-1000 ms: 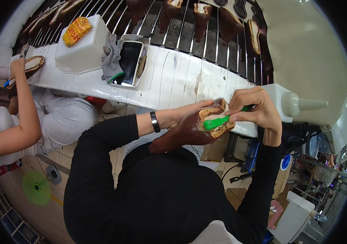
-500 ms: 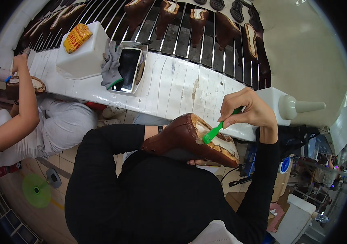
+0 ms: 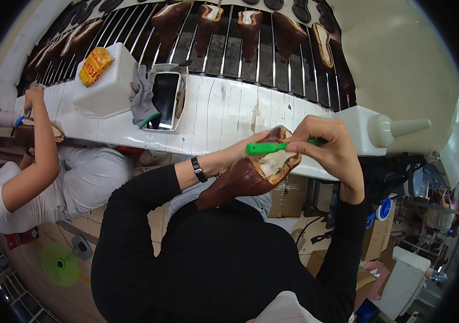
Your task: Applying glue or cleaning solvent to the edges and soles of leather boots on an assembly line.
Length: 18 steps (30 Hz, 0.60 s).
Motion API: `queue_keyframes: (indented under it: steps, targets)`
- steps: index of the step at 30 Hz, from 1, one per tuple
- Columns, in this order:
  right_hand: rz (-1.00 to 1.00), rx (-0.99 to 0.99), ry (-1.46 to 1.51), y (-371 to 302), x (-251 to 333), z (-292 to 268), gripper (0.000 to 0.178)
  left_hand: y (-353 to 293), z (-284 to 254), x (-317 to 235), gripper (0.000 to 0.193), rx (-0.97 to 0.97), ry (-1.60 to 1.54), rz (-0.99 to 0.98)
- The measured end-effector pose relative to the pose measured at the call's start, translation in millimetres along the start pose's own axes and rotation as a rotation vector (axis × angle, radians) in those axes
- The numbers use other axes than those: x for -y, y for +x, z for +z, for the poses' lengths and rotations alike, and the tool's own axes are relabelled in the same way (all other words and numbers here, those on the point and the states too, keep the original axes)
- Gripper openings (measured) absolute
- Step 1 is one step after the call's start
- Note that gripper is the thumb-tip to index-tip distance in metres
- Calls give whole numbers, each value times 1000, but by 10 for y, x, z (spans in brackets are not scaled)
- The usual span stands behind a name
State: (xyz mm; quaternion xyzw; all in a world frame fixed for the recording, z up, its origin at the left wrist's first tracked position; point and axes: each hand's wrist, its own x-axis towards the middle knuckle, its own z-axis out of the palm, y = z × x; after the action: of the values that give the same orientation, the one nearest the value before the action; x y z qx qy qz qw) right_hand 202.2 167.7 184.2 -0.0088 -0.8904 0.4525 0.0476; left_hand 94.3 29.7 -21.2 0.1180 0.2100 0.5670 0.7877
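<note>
A brown leather boot upper (image 3: 243, 177) lies across in front of me, its pale, sole-less underside facing up and its shaft toward my body. My left hand (image 3: 235, 154) grips it along its far left side, the fingers partly hidden behind the boot and brush. My right hand (image 3: 329, 148) pinches a green-handled brush (image 3: 268, 147) between thumb and fingers. The brush lies nearly level over the boot's underside, its head at the left edge close to my left fingers. Whether the bristles touch the leather I cannot tell.
A white bench (image 3: 224, 113) runs ahead, backed by a roller conveyor (image 3: 229, 54) carrying several similar boots. On the bench stand a white box (image 3: 105, 91), a tray with a dark-screened device (image 3: 166, 99) and a grey glove (image 3: 143, 99). A white bottle (image 3: 364, 129) stands right; a co-worker (image 3: 30, 177) sits left.
The boot has turned, its far end swinging up and away from me. My left hand has come into view on its far side. The brush has swung level and moved left.
</note>
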Motion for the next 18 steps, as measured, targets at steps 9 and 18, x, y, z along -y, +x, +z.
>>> queue_keyframes:
  steps: [9,18]
  targets:
    - [4,203,193,54,-256,-94,16,-221,495,-232,54,-219,51,3]
    - [-88,324,197,213,-243,-165,18,-333,249,108,50,380,72,-76]
